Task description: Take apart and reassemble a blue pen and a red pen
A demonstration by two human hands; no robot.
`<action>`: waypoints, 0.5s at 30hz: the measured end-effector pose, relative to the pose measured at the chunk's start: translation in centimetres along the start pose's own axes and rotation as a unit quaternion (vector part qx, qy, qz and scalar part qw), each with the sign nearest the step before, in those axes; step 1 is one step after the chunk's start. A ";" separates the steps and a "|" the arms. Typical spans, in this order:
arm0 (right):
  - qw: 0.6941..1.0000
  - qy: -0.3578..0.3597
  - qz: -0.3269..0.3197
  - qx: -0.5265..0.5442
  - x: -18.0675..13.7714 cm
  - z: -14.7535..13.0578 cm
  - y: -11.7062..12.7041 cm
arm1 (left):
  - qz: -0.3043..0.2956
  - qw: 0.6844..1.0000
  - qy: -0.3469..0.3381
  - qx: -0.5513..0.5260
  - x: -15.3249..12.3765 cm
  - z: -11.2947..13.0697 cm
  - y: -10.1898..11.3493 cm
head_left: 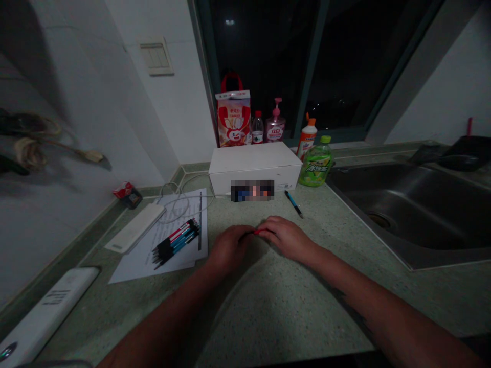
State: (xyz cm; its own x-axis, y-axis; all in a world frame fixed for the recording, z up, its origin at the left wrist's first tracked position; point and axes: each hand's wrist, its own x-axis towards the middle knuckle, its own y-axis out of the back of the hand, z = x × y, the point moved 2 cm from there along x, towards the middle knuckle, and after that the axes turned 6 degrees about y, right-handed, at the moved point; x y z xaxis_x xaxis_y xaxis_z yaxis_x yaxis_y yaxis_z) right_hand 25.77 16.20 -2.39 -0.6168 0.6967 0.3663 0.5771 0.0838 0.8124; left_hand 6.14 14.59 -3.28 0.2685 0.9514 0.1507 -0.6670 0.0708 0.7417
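Observation:
My left hand [229,246] and my right hand [286,236] meet over the middle of the green speckled counter [268,306]. Both are closed on a thin red pen [258,232] held between them, of which only a short red part shows between the fingers. A bundle of several red, blue and black pens [176,242] lies on a sheet of paper [169,240] just left of my left hand. A single blue pen [293,203] lies on the counter beyond my right hand.
A white box [255,161] stands behind the hands, with a red bag [233,117], bottles and a green bottle [316,162] near the dark window. A steel sink [410,204] fills the right. A white power bank [136,227] with cable and a white remote-like device [46,312] lie at left.

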 end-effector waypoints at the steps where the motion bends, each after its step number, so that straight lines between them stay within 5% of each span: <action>1: 1.000 0.006 0.009 -0.001 0.0 0.0 0.0 | -0.004 1.000 0.006 0.000 -0.1 0.1 0.0; 7: 0.999 0.018 0.044 -0.017 -0.1 -0.4 0.5 | -0.043 0.997 0.055 -0.014 -0.3 1.0 0.2; 15: 0.999 -0.009 -0.005 -0.032 0.1 -0.2 0.2 | -0.027 0.999 0.047 0.002 -0.2 0.7 0.2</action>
State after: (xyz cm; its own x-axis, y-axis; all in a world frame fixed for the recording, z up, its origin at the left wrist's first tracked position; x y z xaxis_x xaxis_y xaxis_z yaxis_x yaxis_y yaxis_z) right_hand 25.75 16.11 -2.10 -0.6121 0.7090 0.3501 0.5353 0.0457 0.8434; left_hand 6.47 14.18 -2.74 0.2381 0.9700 0.0493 -0.6508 0.1216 0.7495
